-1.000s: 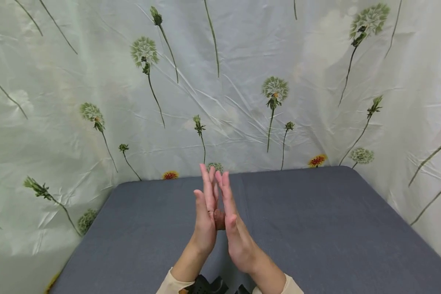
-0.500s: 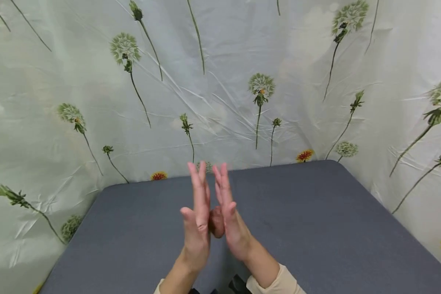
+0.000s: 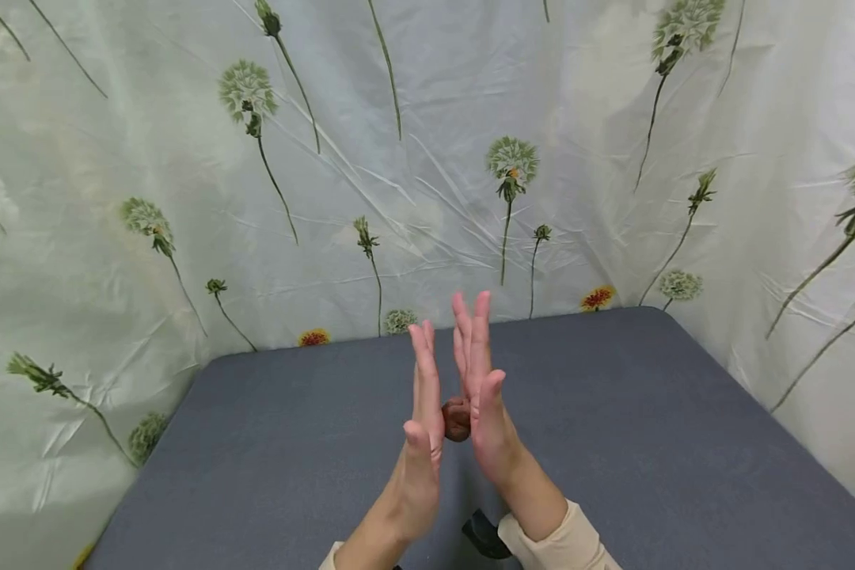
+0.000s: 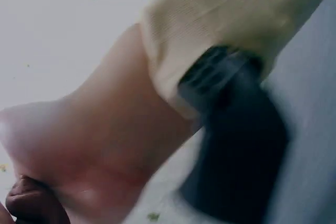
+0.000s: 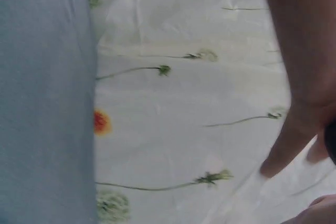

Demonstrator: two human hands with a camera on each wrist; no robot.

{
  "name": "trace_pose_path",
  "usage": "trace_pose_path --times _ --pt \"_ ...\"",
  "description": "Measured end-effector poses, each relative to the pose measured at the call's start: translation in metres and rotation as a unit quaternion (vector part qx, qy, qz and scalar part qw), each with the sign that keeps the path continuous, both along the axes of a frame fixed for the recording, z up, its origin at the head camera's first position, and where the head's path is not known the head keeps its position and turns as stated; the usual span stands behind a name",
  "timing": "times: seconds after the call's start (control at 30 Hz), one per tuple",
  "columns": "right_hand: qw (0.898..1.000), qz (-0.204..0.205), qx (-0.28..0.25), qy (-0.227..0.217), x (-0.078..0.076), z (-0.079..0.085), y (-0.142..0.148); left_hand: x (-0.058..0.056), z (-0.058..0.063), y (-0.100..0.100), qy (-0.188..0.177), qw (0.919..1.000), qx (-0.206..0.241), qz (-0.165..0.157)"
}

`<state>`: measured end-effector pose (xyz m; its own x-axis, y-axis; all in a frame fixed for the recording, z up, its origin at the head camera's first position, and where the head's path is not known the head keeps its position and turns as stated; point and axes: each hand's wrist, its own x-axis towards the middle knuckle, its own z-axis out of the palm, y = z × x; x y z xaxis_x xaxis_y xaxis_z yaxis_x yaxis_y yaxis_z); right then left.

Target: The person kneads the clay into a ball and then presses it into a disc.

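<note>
In the head view a rounded lump of brown clay point(image 3: 457, 419) sits between my two palms, above the table. My left hand point(image 3: 422, 451) stands upright on its left side, fingers straight, palm against it. Opposite, my right hand point(image 3: 488, 412) presses from the right with straight fingers, its fingertips reaching higher than the left ones. A fold shows on the clay's near face. The left wrist view catches the creased clay point(image 4: 34, 203) at the lower left, beside the base of a palm. In the right wrist view a blurred hand point(image 5: 299, 135) shows at the right edge.
A table with a dark grey-blue cover point(image 3: 292, 443) spreads beneath the hands. Behind it and at both sides hangs a pale curtain point(image 3: 427, 182) printed with dandelions. Black wrist-camera mounts point(image 3: 486, 536) sit near the cream sleeves point(image 3: 559, 546).
Both hands have shifted right in the head view. My right hand has slid forward and my left back against each other. The clay has turned between the palms, from oblong to rounder.
</note>
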<state>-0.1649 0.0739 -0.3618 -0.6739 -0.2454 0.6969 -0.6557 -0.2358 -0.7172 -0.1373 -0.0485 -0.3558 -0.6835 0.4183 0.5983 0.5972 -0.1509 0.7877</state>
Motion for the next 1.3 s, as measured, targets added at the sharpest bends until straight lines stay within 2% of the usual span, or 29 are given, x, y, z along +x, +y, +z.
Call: trace_pose_path --times 0.1,0.17,0.23,0.33,0.5,0.6,0.67,0.73,0.83,0.97,1.03,1.1,1.27,1.3 --pt "0.999 0.036 0.014 -0.035 0.000 -0.007 -0.013 -0.006 0.005 -0.012 0.034 0.9981 0.006 0.051" --pt "0.998 0.049 0.032 -0.026 0.005 -0.008 -0.026 -0.012 0.006 -0.022 0.030 0.9961 0.016 0.081" --pt "0.997 0.061 0.044 -0.012 0.012 -0.006 -0.036 -0.018 0.005 -0.029 0.014 0.9947 0.028 0.098" --pt "0.997 0.063 0.042 0.022 0.020 0.002 -0.037 -0.021 0.002 -0.030 -0.013 0.9956 0.047 0.080" --pt "0.998 0.042 0.005 0.047 0.017 0.011 -0.019 -0.013 -0.004 -0.012 -0.013 0.9984 0.039 0.039" --pt "1.000 0.026 -0.004 0.017 0.008 0.007 -0.009 -0.005 -0.002 -0.003 0.006 0.9995 0.017 0.026" --pt "0.999 0.030 -0.003 -0.016 0.003 0.000 -0.007 0.001 0.001 -0.001 0.022 0.9996 0.006 0.015" --pt "0.999 0.038 0.003 -0.039 0.000 -0.006 -0.010 0.002 0.003 -0.003 0.038 0.9992 0.009 0.011" --pt "0.998 0.050 0.016 -0.026 0.005 -0.012 -0.020 -0.006 0.005 -0.011 0.029 0.9989 0.018 0.032" --pt "0.997 0.041 0.028 0.051 0.021 -0.007 -0.030 -0.023 0.001 -0.019 -0.023 0.9966 0.031 0.072" --pt "0.996 0.037 0.027 0.077 0.025 -0.002 -0.028 -0.026 -0.002 -0.018 -0.039 0.9963 0.039 0.066" --pt "0.996 0.022 0.021 0.080 0.023 0.003 -0.023 -0.024 -0.004 -0.013 -0.045 0.9972 0.038 0.045" --pt "0.999 -0.023 -0.006 0.028 0.004 0.002 -0.004 -0.005 -0.007 0.005 0.019 0.9996 -0.017 0.011" --pt "1.000 -0.020 -0.011 0.017 0.001 0.000 -0.003 -0.003 -0.007 0.006 0.029 0.9993 -0.022 0.010"
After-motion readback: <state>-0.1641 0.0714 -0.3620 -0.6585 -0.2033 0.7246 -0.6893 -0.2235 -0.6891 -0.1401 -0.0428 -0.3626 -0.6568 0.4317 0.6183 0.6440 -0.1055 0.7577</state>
